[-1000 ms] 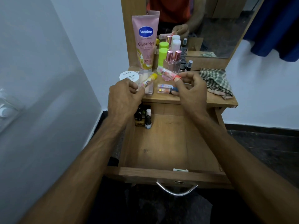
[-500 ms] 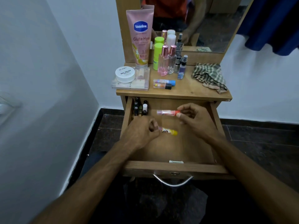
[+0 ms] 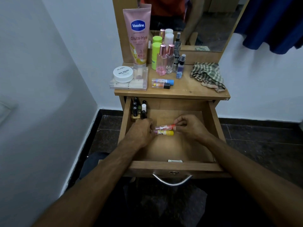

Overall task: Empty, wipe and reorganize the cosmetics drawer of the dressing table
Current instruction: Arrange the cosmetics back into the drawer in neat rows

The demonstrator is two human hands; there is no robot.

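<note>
My left hand (image 3: 141,133) pinches yellow-capped lip balm tube (image 3: 164,132); my right hand (image 3: 191,127) pinches orange-capped lip balm tube (image 3: 165,127). Both tubes mid-drawer (image 3: 172,167), long axes left-right, parallel, orange just behind yellow, caps toward right hand. Nail polish bottles (image 3: 138,110) in drawer's back-left corner. Tubes clear, printed labels.

Hidden ends, cropped edges, unreadable print

The left hand (image 3: 141,134) covers the near ends of the yellow-capped tube (image 3: 165,132) and orange-capped tube (image 3: 166,127); the nail polish bottles (image 3: 138,110) sit half under the worktop (image 3: 188,90); the mirror (image 3: 201,22) is cropped above.
</note>
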